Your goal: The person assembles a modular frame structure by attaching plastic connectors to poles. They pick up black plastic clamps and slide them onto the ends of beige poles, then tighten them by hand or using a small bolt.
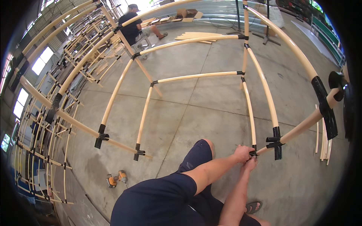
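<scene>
Pale, smooth, matt wooden poles (249,113) form the frame and meet in black, faintly glossy connector brackets (276,142), the small black joint (253,153) under both hands being of the same kind, all above a grey, matt, stained concrete floor (211,101) on which lies an orange plastic-cased drill (117,178).

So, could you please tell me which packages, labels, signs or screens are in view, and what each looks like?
Cardboard boxes: far end of the floor by the metal wall, brown, flaps open.
Screen: far left edge, small, glowing green and white.
No labels or signs can be made out.
</scene>
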A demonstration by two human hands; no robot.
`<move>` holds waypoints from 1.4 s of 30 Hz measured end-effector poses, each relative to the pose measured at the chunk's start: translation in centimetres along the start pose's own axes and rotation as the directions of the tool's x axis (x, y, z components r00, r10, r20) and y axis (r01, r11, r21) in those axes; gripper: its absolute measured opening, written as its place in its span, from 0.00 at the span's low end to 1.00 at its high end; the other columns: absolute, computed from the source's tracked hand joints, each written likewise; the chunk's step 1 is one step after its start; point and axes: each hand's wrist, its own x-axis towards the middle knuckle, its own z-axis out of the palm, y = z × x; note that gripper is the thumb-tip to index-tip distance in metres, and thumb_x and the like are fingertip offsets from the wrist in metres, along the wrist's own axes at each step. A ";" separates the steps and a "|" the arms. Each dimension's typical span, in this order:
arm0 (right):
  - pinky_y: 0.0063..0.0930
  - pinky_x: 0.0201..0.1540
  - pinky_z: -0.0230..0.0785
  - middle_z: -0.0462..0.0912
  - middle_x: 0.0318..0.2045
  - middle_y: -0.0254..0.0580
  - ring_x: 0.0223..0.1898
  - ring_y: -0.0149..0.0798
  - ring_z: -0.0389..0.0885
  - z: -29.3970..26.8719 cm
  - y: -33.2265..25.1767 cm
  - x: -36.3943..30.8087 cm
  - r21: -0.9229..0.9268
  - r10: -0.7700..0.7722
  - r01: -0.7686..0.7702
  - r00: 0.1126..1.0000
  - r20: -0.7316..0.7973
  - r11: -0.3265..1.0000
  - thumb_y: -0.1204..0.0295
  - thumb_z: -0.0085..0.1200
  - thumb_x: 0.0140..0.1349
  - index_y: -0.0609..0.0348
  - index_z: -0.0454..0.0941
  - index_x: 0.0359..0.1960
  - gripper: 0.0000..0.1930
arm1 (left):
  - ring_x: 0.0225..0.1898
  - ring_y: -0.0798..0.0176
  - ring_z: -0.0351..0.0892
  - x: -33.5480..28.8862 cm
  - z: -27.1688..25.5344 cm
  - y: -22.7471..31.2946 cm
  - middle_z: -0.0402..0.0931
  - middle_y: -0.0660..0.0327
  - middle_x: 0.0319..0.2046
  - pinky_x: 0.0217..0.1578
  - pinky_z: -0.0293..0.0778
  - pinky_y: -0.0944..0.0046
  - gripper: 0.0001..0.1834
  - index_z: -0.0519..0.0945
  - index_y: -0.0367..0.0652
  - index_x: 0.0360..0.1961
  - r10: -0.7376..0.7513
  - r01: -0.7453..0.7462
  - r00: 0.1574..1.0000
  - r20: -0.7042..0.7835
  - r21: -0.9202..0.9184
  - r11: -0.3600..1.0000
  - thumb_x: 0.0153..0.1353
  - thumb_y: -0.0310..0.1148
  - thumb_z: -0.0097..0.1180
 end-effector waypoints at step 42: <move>0.26 0.24 0.66 0.77 0.25 0.34 0.21 0.29 0.70 -38.5 -54.5 -18.5 -0.263 0.403 -0.640 0.698 -0.592 0.722 0.60 0.47 0.75 0.57 0.76 0.41 0.13 | 0.44 0.46 0.84 -11.3 -6.2 46.1 0.85 0.51 0.38 0.44 0.78 0.47 0.18 0.87 0.46 0.40 0.257 -0.460 0.263 0.930 -0.113 0.880 0.64 0.46 0.53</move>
